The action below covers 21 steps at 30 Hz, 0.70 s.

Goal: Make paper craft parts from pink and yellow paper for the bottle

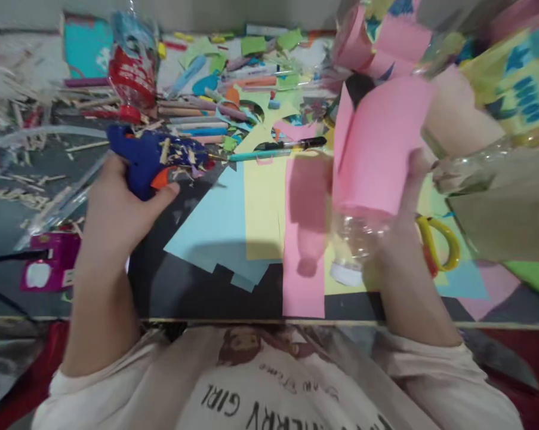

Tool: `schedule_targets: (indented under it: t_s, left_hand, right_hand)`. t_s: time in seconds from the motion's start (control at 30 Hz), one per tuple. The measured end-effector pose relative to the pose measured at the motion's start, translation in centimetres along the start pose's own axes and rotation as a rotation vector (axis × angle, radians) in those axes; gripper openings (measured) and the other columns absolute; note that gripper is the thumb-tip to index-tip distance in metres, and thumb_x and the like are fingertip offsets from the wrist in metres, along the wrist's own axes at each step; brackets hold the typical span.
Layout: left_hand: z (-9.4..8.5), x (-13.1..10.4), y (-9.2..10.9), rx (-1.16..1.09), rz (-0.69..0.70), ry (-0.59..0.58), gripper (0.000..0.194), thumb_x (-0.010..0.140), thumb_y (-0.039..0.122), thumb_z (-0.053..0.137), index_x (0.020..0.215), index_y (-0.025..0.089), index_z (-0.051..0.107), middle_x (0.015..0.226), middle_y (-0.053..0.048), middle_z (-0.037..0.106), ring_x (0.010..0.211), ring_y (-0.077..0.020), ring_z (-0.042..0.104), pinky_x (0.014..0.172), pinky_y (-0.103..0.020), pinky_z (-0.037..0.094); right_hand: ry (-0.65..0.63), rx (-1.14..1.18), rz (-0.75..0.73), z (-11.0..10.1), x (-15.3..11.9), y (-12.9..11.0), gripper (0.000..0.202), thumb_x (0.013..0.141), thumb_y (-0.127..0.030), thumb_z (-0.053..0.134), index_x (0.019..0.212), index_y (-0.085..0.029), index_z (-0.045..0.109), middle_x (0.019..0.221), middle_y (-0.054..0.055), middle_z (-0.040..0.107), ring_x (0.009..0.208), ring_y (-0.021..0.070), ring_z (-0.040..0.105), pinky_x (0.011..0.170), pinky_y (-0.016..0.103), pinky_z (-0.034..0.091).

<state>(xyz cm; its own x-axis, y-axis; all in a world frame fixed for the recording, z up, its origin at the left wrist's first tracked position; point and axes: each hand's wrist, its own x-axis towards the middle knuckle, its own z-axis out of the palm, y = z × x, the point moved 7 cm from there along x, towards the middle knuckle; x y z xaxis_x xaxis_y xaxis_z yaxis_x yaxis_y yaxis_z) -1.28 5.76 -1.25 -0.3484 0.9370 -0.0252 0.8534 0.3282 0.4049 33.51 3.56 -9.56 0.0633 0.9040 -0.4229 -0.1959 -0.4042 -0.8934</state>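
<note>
My left hand [121, 203] is around the grip of a blue hot glue gun [139, 158] with an orange trigger. My thumb lies just below the trigger, while the other fingers are mostly hidden behind the gun. Wood bits cling to the gun's body, and its nozzle points right. My right hand [399, 227], blurred, holds a clear plastic bottle [359, 233] above the table. Pink paper [381, 149] is wrapped round the bottle, with one loose edge standing off at the left. The white cap [346, 273] points down toward me.
Blue paper [211, 233], yellow paper [262, 209] and a pink strip [305, 292] lie on the dark table. Yellow-handled scissors [450, 245] rest at the right. A purple box [49, 263] with a cable sits left. Pens, sticks, scraps and a red-labelled bottle [132, 71] crowd the back.
</note>
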Motion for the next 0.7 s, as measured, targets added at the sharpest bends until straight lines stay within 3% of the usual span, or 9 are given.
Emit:
schedule_targets:
  t_s: [0.1,0.2,0.3,0.37,0.47,0.53,0.6,0.7]
  left_hand:
    - [1.6,-0.5,0.4,-0.128,0.044,0.017,0.075,0.052,0.029,0.067,0.123,0.007,0.057,0.106,-0.012,0.067,0.102,-0.0313,0.064,0.099,-0.048,0.049]
    - [3.2,-0.7,0.8,-0.26,0.131,0.049,0.068,0.056,0.032,0.067,0.12,0.01,0.057,0.1,-0.009,0.067,0.089,-0.0241,0.064,0.089,-0.039,0.053]
    - [4.7,-0.7,0.6,-0.261,0.161,0.024,0.051,0.061,0.037,0.067,0.105,0.011,0.061,0.083,-0.005,0.065,0.069,-0.0186,0.061,0.071,-0.032,0.053]
    - [5.2,-0.9,0.4,-0.206,0.191,0.0,0.053,0.064,0.039,0.066,0.109,0.011,0.061,0.079,-0.004,0.065,0.064,-0.0179,0.06,0.066,-0.031,0.051]
    - [5.7,-1.3,0.7,-0.048,0.275,-0.036,0.057,0.068,0.039,0.063,0.118,0.013,0.059,0.091,-0.007,0.069,0.082,-0.0242,0.067,0.076,-0.033,0.052]
    - [6.3,-1.6,0.8,0.084,0.297,-0.095,0.055,0.066,0.04,0.063,0.114,0.013,0.062,0.095,-0.009,0.07,0.093,-0.0304,0.068,0.082,-0.036,0.053]
    - [6.9,-1.9,0.9,0.17,0.296,-0.152,0.049,0.064,0.041,0.064,0.106,0.015,0.064,0.092,-0.009,0.07,0.096,-0.0337,0.069,0.083,-0.037,0.053]
    - [7.2,-2.3,1.0,0.148,0.283,-0.198,0.043,0.065,0.042,0.063,0.101,0.018,0.065,0.084,-0.006,0.068,0.088,-0.0303,0.07,0.081,-0.035,0.053]
  right_hand:
    - [-0.134,0.224,0.175,3.3,-0.7,2.0,0.057,0.058,-0.067,0.069,0.097,-0.026,0.067,0.114,0.009,0.075,0.114,0.0366,0.065,0.085,0.052,0.059]
    - [-0.151,0.163,0.153,5.0,-0.9,2.8,0.049,0.057,-0.06,0.077,0.09,-0.025,0.066,0.099,0.008,0.075,0.104,0.0341,0.067,0.085,0.05,0.059]
    - [-0.121,0.107,0.11,5.2,-0.7,3.2,0.048,0.057,-0.056,0.079,0.088,-0.022,0.064,0.096,0.009,0.073,0.101,0.0332,0.067,0.083,0.047,0.059]
    - [-0.121,0.112,0.106,5.1,-0.6,3.3,0.05,0.058,-0.056,0.08,0.09,-0.021,0.064,0.097,0.01,0.072,0.101,0.0326,0.066,0.083,0.047,0.059]
    - [-0.134,0.122,0.099,4.9,-0.5,3.4,0.052,0.059,-0.057,0.079,0.094,-0.022,0.064,0.096,0.009,0.071,0.1,0.0314,0.067,0.084,0.046,0.059]
    - [-0.135,0.142,0.1,4.9,-0.5,3.4,0.054,0.057,-0.059,0.079,0.095,-0.022,0.064,0.096,0.009,0.071,0.099,0.0312,0.067,0.085,0.047,0.058]
    - [-0.132,0.172,0.119,4.9,-0.5,3.5,0.058,0.053,-0.062,0.08,0.093,-0.023,0.065,0.095,0.009,0.071,0.098,0.0317,0.067,0.086,0.048,0.058]
    - [-0.138,0.18,0.131,5.0,-0.5,3.7,0.059,0.049,-0.066,0.08,0.089,-0.025,0.065,0.095,0.009,0.072,0.103,0.0336,0.066,0.09,0.051,0.057]
